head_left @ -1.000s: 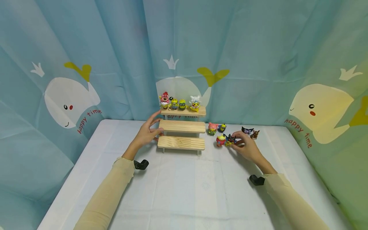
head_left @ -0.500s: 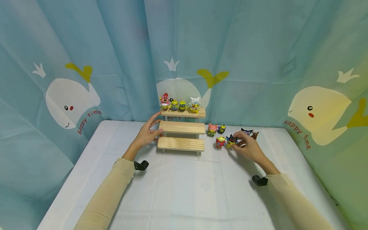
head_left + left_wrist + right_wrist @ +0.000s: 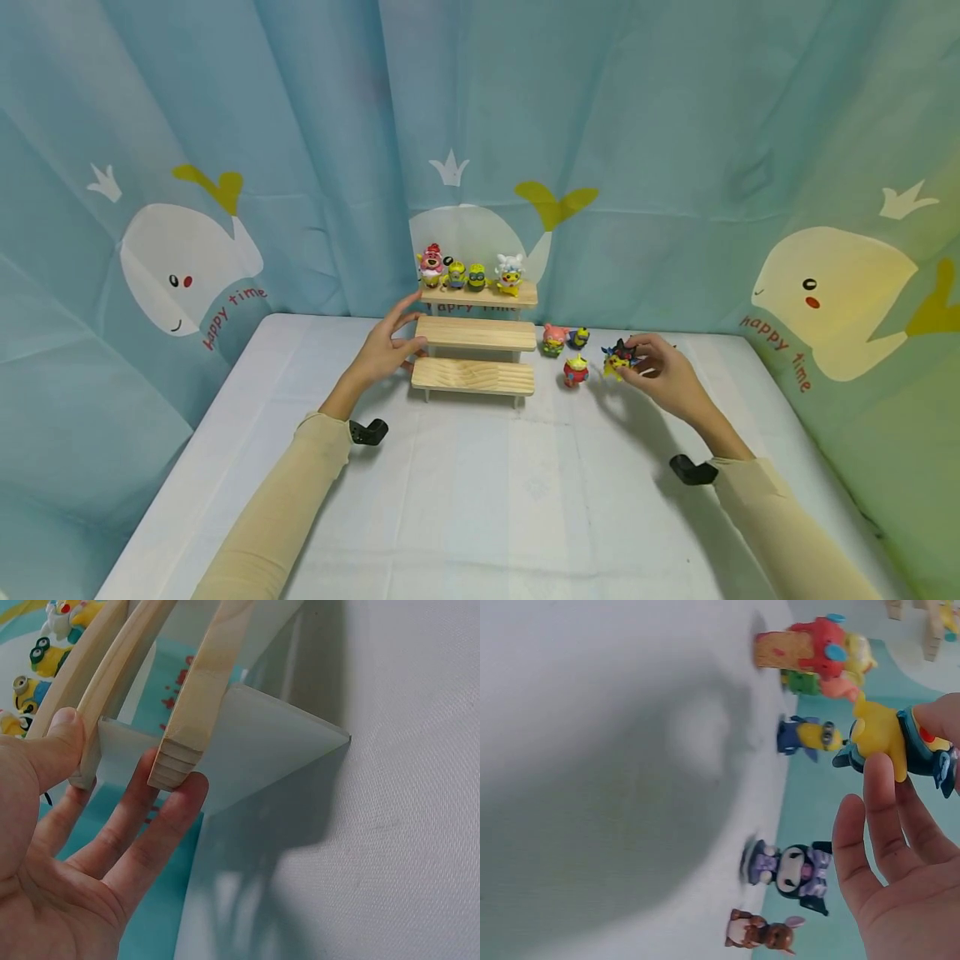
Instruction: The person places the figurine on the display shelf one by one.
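Observation:
My right hand (image 3: 667, 382) pinches a small yellow figurine (image 3: 881, 739) in a dark blue outfit. It hangs over the table, tilted on its side in the right wrist view. At the left end of a three-tier wooden display stand (image 3: 474, 333), my left hand (image 3: 381, 350) grips the shelf ends between thumb and fingers. In the left wrist view the thumb (image 3: 66, 733) lies on one shelf and a fingertip (image 3: 196, 787) meets the end of another. A pink bear figurine (image 3: 431, 265), two minion figurines (image 3: 456, 275) and a white-hooded yellow figurine (image 3: 509, 275) stand on the top shelf.
Right of the stand are a red-suited figurine (image 3: 576, 372), a pink figurine (image 3: 554, 340) and a minion in blue (image 3: 578, 337). A black-and-purple figurine (image 3: 791, 870) and a brown one (image 3: 759, 931) stand beyond my right hand. A blue curtain (image 3: 660, 125) hangs behind the table.
My right hand has lifted the yellow figurine away from beside the red-suited one and moved slightly right, now covering the black-and-purple figurine in the head view. My left hand stays at the stand.

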The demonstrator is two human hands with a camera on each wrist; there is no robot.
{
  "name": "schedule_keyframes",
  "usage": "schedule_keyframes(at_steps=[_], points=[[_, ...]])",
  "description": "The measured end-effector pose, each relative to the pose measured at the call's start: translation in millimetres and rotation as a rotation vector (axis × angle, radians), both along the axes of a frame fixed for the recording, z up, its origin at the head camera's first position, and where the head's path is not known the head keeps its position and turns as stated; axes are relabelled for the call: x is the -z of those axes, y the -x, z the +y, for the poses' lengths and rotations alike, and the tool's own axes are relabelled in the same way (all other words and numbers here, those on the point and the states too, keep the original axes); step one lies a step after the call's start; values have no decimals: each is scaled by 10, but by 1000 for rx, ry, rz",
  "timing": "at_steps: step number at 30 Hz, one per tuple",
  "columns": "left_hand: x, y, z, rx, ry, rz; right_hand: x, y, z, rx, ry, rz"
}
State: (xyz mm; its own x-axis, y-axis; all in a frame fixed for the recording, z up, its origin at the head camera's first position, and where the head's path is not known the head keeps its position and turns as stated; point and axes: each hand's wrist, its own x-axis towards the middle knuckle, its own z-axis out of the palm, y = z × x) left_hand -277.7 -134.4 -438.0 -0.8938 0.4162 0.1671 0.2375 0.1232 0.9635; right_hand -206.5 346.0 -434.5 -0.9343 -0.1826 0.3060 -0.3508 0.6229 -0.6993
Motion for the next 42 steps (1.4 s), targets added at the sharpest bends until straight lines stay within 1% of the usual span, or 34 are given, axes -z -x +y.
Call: schedule_keyframes(at_steps=[3,6,11,16,24,29,35,42], points=[[1,4,2,1,4,2,-48,-25,10,14,22,7],[-9,0,4,-1,5,-4,-64,-35,30,32,41,22],[-20,-2,9,-3,5,-12,-86,-48,41,51,124,34],[-19,-1,13,-4,2,-15,-143,-83,16,70,200,34],[-16,4,12,-7,13,0,-182,-104,-6,72,205,46],[-17,1,8,-7,7,-4,-184,-100,-7,72,205,47],[-25,-11,0,-9,7,-11,-226,-123,-60,72,197,49],[-19,-11,8,-13,13,-9,-281,-112,-153,20,186,76]])
